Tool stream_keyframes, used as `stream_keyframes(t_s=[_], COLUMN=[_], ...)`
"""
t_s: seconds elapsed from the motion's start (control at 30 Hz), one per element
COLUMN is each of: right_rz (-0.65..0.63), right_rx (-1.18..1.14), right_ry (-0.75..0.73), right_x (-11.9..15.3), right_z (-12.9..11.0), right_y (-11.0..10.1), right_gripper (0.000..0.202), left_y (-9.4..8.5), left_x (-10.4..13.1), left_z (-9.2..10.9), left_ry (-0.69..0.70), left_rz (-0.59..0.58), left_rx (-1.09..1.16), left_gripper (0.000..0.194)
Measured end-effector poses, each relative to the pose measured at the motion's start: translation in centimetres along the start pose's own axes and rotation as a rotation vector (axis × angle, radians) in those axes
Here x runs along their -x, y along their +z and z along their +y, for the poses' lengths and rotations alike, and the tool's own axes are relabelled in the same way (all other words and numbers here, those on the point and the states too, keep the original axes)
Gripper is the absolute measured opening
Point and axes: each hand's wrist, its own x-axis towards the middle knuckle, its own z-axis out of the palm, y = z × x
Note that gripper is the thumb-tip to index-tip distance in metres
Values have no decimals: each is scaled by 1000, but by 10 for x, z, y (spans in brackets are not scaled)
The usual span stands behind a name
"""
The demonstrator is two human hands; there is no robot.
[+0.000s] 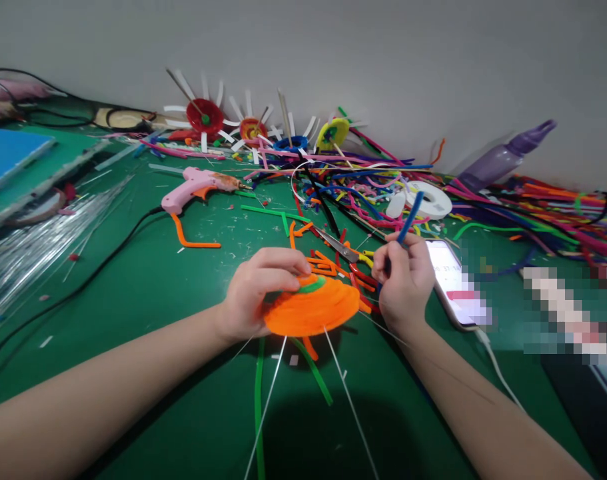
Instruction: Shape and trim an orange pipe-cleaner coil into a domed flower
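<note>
My left hand [263,290] is closed on the left edge of an orange disc [313,308] with a green ring near its top. Thin pale strands run from the disc down toward the front. To the right, my right hand [403,277] pinches a blue pipe cleaner [410,217], its tip pointing up. Scissors [343,250] with yellow handles lie just behind the hands, among short orange and red pieces [326,267]. Green strips [316,373] lie under and in front of the disc.
A pink glue gun [200,187] with a black cord lies at the left. Behind are flower-like discs [204,117], piled pipe cleaners, a white spool [430,200] and a purple bottle [506,157]. A phone [456,287] with a cable lies right of my right hand.
</note>
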Motion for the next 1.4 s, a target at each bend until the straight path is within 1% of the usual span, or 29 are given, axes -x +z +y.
stream_keyframes(t_s=[0.13, 0.3, 0.4, 0.47, 0.53, 0.67, 0.73, 0.8, 0.87, 0.93, 0.97, 1.1, 1.2, 1.27, 1.4], right_rz=[-4, -1, -3, -5, -9, -2, -4, -14, -15, -12, -10, -6, -9, -11, 14], right_rx=[-2, 22, 29, 27, 31, 58, 61, 58, 50, 40, 37, 35, 3, -43, -116], right_ry=[-3, 11, 25, 31, 37, 47, 50, 53, 55, 61, 61, 72, 93, 123, 210], right_x=[0, 1, 1, 1, 1, 0, 0, -1, -1, -1, 0, 0, -2, -4, -8], right_z=[1, 0, -1, 0, 1, 1, 0, -1, -2, -2, -2, -1, 2, 4, 5], right_y=[-1, -1, -1, -1, -1, -1, -1, 0, 0, 0, 0, -1, -2, -2, -2], right_gripper=[11, 12, 12, 12, 10, 12, 14, 15, 16, 15, 15, 15, 15, 13, 10], left_y=[-3, -2, 2, 4, 6, 7, 6, 5, 5, 4, 4, 3, 2, 1, 0], left_x=[0, 1, 0, -1, -1, -2, -3, -4, -5, -4, -3, 1, 1, 0, 0], left_z=[4, 5, 2, -1, -4, -9, -10, -11, -12, -14, -15, -18, -16, -14, -13], left_ry=[-35, -33, -79, -164, -286, -565, -678, -750, -775, -749, -709, -461, -320, -270, -217], left_rz=[-26, -7, 56, 130, 172, 242, 270, 277, 277, 275, 281, 270, 238, 225, 197], left_rx=[32, 18, -35, -28, 13, -11, -31, -11, 25, 48, 48, 47, 35, -8, -85], left_gripper=[14, 12, 16, 22, 27, 20, 20, 21, 21, 20, 20, 20, 21, 21, 21])
